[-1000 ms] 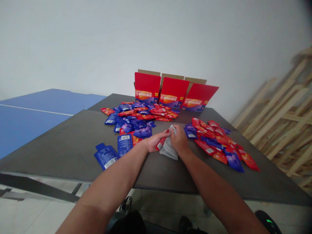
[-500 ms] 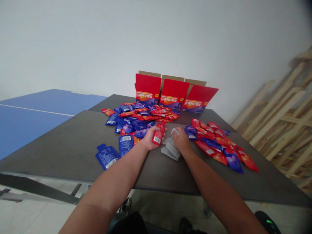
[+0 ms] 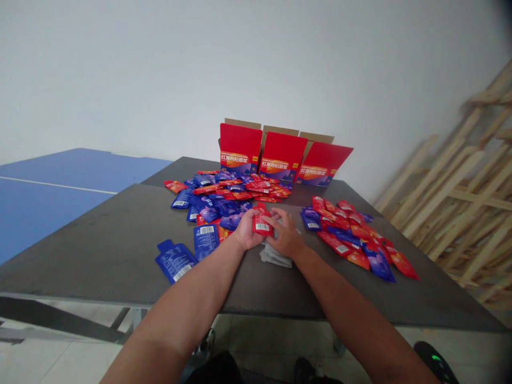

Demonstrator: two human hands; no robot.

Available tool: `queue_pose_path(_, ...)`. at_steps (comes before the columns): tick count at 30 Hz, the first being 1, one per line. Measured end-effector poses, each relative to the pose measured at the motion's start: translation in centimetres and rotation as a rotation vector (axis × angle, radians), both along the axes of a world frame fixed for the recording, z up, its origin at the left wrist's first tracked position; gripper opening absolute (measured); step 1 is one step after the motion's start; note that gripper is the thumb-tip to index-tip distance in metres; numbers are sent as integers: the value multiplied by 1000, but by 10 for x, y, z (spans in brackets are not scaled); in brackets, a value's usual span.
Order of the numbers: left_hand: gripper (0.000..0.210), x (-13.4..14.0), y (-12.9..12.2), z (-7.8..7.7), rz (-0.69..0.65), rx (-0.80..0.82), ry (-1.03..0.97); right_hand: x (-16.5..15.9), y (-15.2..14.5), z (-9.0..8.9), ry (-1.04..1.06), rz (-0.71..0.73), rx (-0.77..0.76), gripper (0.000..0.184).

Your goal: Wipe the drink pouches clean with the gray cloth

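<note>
I remotely track one glossy red pouch (image 3: 263, 218), seemingly mid-handling at twelve o'clock: left hand (image 3: 247, 230) wrapped round it, right hand (image 3: 285, 236) half-bent against it over grey cloth (image 3: 276, 258), grip unclear. Loose red-and-blue pouches (image 3: 224, 205), finished or not I can't tell, lie at eleven and two.

Soft, muted light; shadow under the dark-grey flat-topped table (image 3: 120, 240); pale wooden slats (image 3: 480, 199) at right look smeared.
</note>
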State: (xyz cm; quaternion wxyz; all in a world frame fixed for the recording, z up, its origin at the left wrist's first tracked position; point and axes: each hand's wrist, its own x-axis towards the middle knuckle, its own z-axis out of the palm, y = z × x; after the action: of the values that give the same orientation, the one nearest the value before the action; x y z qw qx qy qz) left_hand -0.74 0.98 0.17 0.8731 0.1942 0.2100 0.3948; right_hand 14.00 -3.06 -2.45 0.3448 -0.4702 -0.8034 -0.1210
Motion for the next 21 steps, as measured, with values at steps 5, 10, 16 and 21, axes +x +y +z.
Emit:
queue_pose_path(5, 23, 9, -4, -1, 10, 79, -5, 3, 1, 0, -43, 17, -4, 44)
queue_pose_path(10, 55, 15, -4, -7, 60, 195, 53, 19, 7, 5, 84, -44, 78, 39)
queue_pose_path(16, 66, 17, -1, -13, 52, 221, 167, 78, 13, 26, 190, -274, 89, 45)
queue_pose_path(21, 62, 19, 0, -15, 39, 256, 187, 152, 17, 37, 133, -483, -105, 42)
